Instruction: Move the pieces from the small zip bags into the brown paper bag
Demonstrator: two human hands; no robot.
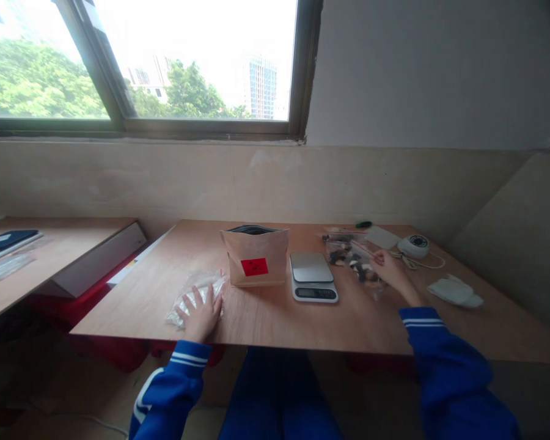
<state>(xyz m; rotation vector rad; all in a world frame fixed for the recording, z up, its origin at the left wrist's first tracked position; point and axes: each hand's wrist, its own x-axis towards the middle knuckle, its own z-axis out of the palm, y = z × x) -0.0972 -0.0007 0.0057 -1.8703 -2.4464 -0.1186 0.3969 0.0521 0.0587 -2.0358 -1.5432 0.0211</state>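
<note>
Left hand (199, 316) lies loose on the clear bag (216, 281), tabletop's (266, 321) front edge; right hand (389, 266) seemingly pinches the mottled bag (361, 267), spillable if unsealed!

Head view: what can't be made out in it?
All in the head view:
Reading on the scale: too small.
Inside of the paper bag: hidden by its front.
Middle of the clear bag: partly covered by the left hand.
Left table: cut off by the left edge.

A white dome camera (407, 248) sits near a crumpled white tissue (455, 292)
</note>
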